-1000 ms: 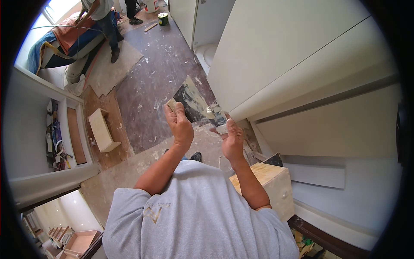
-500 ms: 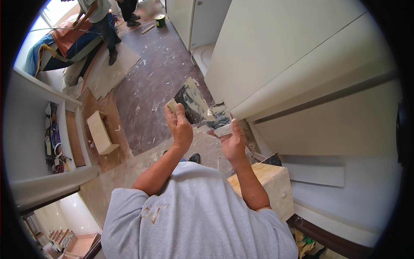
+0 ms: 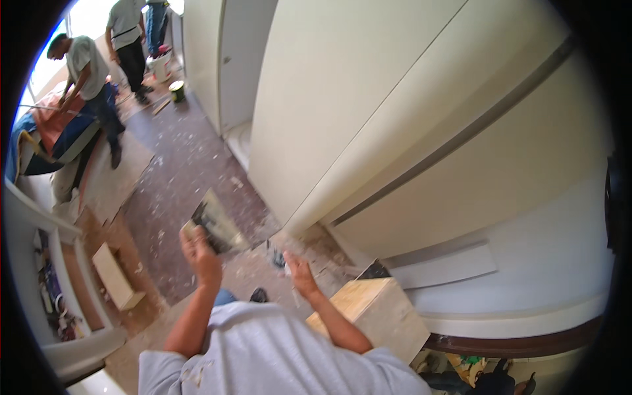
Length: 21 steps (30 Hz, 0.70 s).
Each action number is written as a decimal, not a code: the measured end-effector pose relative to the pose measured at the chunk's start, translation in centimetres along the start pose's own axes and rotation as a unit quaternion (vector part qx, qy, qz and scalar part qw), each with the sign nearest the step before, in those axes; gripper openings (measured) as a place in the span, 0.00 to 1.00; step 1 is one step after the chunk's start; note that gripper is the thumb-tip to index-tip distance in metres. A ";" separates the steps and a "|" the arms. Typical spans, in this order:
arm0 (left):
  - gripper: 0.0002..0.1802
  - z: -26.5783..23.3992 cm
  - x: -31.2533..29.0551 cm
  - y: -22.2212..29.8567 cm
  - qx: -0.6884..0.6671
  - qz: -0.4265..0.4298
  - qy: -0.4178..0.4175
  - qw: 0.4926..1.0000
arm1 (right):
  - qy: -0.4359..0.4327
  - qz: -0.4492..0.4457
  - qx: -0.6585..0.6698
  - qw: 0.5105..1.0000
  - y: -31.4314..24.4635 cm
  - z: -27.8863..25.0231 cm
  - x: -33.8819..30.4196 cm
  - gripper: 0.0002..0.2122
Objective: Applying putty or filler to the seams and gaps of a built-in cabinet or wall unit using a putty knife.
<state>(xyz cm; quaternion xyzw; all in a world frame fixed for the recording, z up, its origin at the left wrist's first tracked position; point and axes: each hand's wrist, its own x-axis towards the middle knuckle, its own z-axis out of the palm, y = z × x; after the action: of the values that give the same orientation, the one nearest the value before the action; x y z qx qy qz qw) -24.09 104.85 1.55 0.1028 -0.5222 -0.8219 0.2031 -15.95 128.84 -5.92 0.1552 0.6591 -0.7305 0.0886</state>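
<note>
My left hand (image 3: 202,262) is closed on a wide putty knife (image 3: 222,226), a dark blade smeared with cream-coloured putty. It is held up in front of me, tilted, above the floor. Lower and to the right, my right hand (image 3: 301,275) grips a smaller scraper (image 3: 276,255). That blade is dark and partly blurred, with pale smears, and it points away from me. A gap separates the two tools. Just right of my right forearm stands a wooden box (image 3: 378,315).
Large cream panels (image 3: 368,112) rise on the right. A small wooden stool-like piece (image 3: 113,276) lies on the left, beside a shelf niche (image 3: 78,283) holding tools. Farther off are a green bucket (image 3: 177,91), a covered heap (image 3: 52,135) and several people (image 3: 92,72).
My view has swung up and right, so the room sits lower and left in it. The hands have drawn apart; the small scraper has come away from the wide blade.
</note>
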 end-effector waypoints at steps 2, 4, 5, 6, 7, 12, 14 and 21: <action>0.08 -0.5 -0.3 0.7 -0.021 -0.015 -0.027 0.999 | 0.028 0.079 0.146 0.986 2.6 -2.4 0.0 0.21; 0.08 -1.9 -0.2 0.5 -0.048 -0.051 -0.009 0.998 | 0.034 0.092 0.205 0.974 3.2 -3.8 -0.6 0.22; 0.08 -2.7 -0.1 0.5 -0.052 -0.049 -0.013 0.997 | 0.037 0.119 0.269 0.955 3.1 -4.1 -0.5 0.23; 0.08 -3.5 -0.2 0.4 -0.069 -0.072 -0.010 0.995 | 0.038 0.116 0.269 0.955 3.0 -4.5 -0.2 0.23; 0.09 -4.5 0.0 0.3 -0.082 -0.099 -0.006 0.992 | 0.047 0.130 0.283 0.949 3.5 -4.6 -0.6 0.24; 0.11 -8.1 1.9 -0.1 -0.056 -0.153 0.021 0.986 | 0.045 0.173 0.241 0.954 6.3 -5.9 1.0 0.27; 0.13 -8.3 3.0 -0.4 -0.069 -0.160 0.020 0.984 | 0.048 0.185 0.233 0.954 6.0 -5.6 1.9 0.28; 0.14 -6.9 7.2 -2.2 -0.144 -0.309 -0.114 0.933 | -0.049 0.065 0.392 0.917 -2.3 -0.9 6.2 0.40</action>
<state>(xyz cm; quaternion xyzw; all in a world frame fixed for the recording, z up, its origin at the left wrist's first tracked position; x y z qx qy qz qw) -28.42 96.82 -3.14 0.1342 -0.3609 -0.9164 -0.1089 -22.44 130.46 -5.99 0.1839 0.3036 -0.9296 0.0997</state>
